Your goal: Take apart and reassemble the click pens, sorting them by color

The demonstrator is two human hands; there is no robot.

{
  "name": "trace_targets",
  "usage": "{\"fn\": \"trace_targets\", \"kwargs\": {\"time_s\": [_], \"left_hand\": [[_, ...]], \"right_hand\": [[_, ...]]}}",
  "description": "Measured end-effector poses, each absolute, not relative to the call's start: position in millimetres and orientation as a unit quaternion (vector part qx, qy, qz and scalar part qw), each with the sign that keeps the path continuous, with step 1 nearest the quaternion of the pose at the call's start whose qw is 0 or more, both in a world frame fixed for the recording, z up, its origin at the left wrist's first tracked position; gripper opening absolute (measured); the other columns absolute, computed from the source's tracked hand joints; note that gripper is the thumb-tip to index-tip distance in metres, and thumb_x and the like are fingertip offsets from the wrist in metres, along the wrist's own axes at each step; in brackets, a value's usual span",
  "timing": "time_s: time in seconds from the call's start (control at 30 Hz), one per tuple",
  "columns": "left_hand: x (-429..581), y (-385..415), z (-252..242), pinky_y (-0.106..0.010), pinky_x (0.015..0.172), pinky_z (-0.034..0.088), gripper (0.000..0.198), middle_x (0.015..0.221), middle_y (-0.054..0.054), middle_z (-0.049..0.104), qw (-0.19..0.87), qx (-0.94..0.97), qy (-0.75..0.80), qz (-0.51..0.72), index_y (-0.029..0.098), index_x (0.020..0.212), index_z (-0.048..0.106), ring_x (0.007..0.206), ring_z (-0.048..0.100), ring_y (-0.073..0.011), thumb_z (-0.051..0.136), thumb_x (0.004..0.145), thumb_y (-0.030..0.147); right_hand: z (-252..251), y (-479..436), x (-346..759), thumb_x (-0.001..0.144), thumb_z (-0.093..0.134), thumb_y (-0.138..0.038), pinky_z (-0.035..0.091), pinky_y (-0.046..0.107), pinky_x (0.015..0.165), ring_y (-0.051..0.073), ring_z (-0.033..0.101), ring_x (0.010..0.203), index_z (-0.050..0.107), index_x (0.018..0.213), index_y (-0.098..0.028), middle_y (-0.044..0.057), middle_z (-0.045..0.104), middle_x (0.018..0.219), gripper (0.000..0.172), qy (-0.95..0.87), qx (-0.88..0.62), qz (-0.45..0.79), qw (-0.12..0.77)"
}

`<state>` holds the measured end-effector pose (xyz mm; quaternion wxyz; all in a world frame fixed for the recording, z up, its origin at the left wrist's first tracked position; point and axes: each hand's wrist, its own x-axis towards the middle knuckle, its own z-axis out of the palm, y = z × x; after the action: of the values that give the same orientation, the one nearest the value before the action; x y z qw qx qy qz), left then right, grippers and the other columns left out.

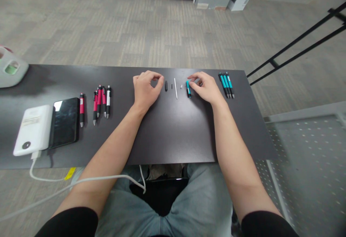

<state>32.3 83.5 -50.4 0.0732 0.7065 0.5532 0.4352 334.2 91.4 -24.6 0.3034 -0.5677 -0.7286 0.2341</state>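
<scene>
Pen parts lie in a row on the dark table (173, 132): a black grip piece (166, 85), a tiny dark part (172, 86), a thin white refill (175, 88), a small pale tip (181, 86) and a teal barrel (188, 89). My left hand (147, 88) rests just left of the black piece, thumb and forefinger curved with a gap between them, holding nothing visible. Beside the teal barrel is my right hand (204, 86), its fingers apart and the thumb close to the barrel's upper end; it is not gripping it.
Several teal pens (226, 85) lie at the right. To the left are several red pens (99, 101), a white pen (108, 102), a black phone (65, 121) and a white power bank (34, 128) with a white cable (108, 177). A white container (12, 71) stands far left.
</scene>
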Motion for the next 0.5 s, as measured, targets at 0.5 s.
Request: {"fn": "trace_targets", "kwargs": {"time_s": [0.5], "left_hand": [[32.1, 85.4, -51.2, -0.059, 0.122, 0.05, 0.014, 0.11, -0.003, 0.094, 0.082, 0.687, 0.566, 0.447, 0.033, 0.104, 0.082, 0.108, 0.084, -0.0327, 0.076, 0.116, 0.039]], "right_hand": [[-38.2, 90.8, 329.1, 0.103, 0.094, -0.042, 0.066, 0.058, 0.104, 0.041, 0.078, 0.111, 0.067, 0.092, -0.03, 0.017, 0.082, 0.123, 0.031, -0.709, -0.645, 0.163, 0.233]]}}
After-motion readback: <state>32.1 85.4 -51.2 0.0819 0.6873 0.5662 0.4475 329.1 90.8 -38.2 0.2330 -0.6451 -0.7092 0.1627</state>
